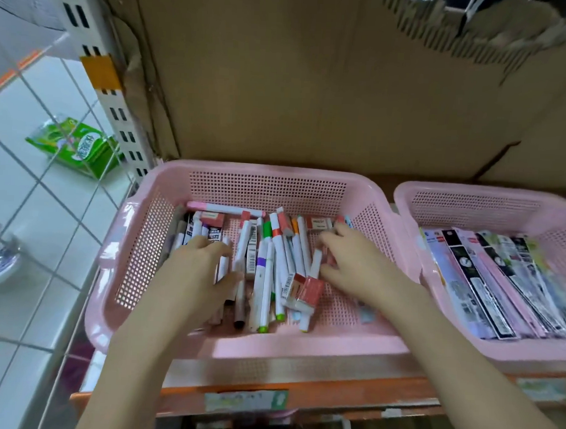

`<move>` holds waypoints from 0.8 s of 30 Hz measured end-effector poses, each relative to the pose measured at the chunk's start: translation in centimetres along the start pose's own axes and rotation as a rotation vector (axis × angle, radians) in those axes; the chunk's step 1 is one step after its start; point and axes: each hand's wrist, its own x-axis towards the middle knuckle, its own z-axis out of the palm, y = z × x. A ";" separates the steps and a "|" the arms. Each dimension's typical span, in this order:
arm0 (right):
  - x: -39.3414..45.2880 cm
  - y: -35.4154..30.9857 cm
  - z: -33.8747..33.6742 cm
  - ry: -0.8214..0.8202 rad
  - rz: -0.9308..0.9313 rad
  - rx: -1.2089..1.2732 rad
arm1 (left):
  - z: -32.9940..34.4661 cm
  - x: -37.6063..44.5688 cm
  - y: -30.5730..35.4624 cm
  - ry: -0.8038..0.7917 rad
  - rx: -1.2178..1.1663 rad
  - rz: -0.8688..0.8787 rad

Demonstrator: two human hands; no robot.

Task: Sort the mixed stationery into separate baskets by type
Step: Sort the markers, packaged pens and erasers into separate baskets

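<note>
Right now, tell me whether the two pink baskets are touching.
Cannot tell. In the head view the left basket and the right basket have rims that run very close, with a thin dark strip between them at the back; lower down the rims overlap in view.

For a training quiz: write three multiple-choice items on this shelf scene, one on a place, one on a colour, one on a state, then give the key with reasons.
1. Where do the flat packaged items lie?
A. in the right basket
B. on the tiled floor
C. in the left basket

2. What colour are both baskets?
A. blue
B. pink
C. white

3. What are the hands doing?
A. both reach into the left basket
B. both hang outside the baskets
C. one lifts the right basket

Key: 1 A, the packs fill the right basket. 2 B, both mesh walls are pink. 3 A, the left hand and right hand are among the markers in the left basket.
</note>
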 end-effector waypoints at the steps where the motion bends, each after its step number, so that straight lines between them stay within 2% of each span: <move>1: -0.1 -0.1 -0.4 0.034 0.028 0.044 | -0.1 0.1 0.2 -0.010 0.003 0.004; 7: -0.4 0.4 -1.5 0.089 0.115 0.118 | 0.9 1.5 5.2 -0.181 -0.019 0.096; 10: -0.8 1.0 -1.8 0.118 0.124 0.107 | 2.6 2.1 8.4 -0.269 0.153 0.197; 15: -1.4 1.3 -2.6 0.147 0.094 0.122 | 3.6 3.2 11.0 -0.412 0.420 0.204; 24: -0.2 1.3 -2.3 0.077 0.102 0.159 | 4.0 3.1 11.6 -0.465 0.361 0.189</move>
